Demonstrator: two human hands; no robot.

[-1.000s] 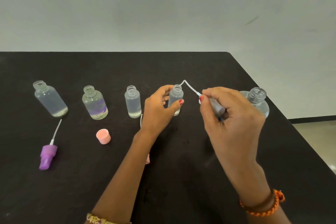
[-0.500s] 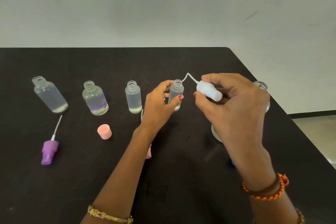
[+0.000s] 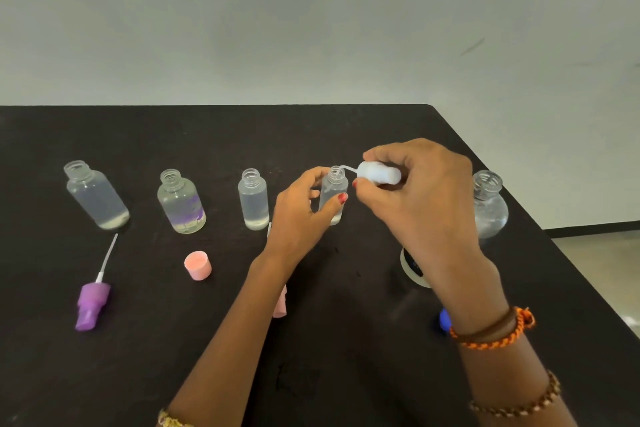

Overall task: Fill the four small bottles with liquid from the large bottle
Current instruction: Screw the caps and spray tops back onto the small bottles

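Observation:
Several small clear bottles stand uncapped in a row on the black table [image 3: 207, 340]: a far-left bottle [image 3: 95, 196], a purple-smeared bottle [image 3: 181, 203], a third bottle [image 3: 254, 199], and a fourth bottle [image 3: 333, 192]. My left hand [image 3: 298, 218] grips the fourth bottle upright. My right hand [image 3: 415, 191] holds a white spray-pump cap [image 3: 379, 173], tilted sideways, its thin tube dipping into that bottle's mouth. The large round clear bottle [image 3: 488, 206] stands open behind my right hand, near the table's right edge.
A purple spray cap [image 3: 92, 302] with tube lies front left. A pink cap [image 3: 198, 265] stands near the middle, and a pink sprayer [image 3: 280, 303] is partly hidden under my left forearm. A white-rimmed lid [image 3: 414, 267] and a blue object [image 3: 444, 320] lie by my right wrist.
My right hand has brought the white pump cap closer to the fourth bottle, and its tube has gone from arching above the neck to entering the mouth. The left hand kept holding the bottle.

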